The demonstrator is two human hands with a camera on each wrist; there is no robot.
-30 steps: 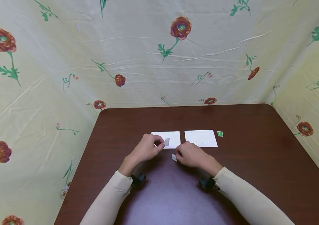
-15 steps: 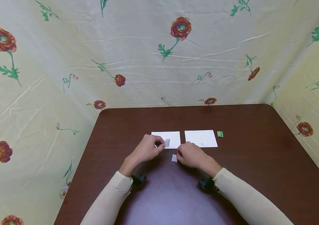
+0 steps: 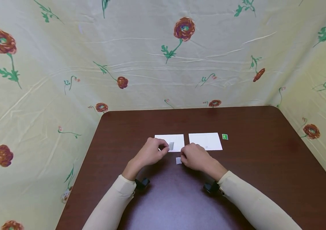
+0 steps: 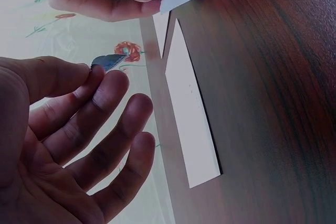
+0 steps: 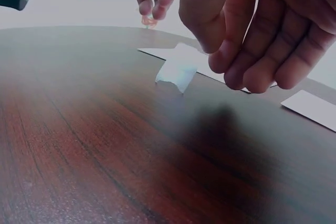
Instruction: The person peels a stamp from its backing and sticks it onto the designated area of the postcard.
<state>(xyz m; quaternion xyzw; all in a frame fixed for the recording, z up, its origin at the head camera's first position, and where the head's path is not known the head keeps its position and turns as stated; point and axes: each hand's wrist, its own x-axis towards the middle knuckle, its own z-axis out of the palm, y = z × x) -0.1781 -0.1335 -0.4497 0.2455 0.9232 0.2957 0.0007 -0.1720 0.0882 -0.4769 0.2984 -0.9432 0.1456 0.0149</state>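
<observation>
My left hand [image 3: 150,150] pinches a small stamp [image 4: 108,62] between thumb and index finger, its other fingers loosely bent apart. That stamp is bluish with a pale edge in the left wrist view and looks grey in the head view, overlapping the left white card [image 3: 163,137]. To its right, my right hand [image 3: 196,157] pinches a small curled piece of white paper [image 5: 178,72] with a torn end. The paper sticks out leftward from the fingertips, above the table. The right white card [image 3: 205,140] lies just beyond the right hand.
A small green stamp [image 3: 225,137] with a white border lies right of the cards. Both cards lie flat on the dark brown table [image 3: 260,159]. A flowered cloth [image 3: 140,48] hangs around the table's back and sides.
The white paper in my right hand has turned slightly and shifted a little up and right. The left hand and its stamp stay almost still.
</observation>
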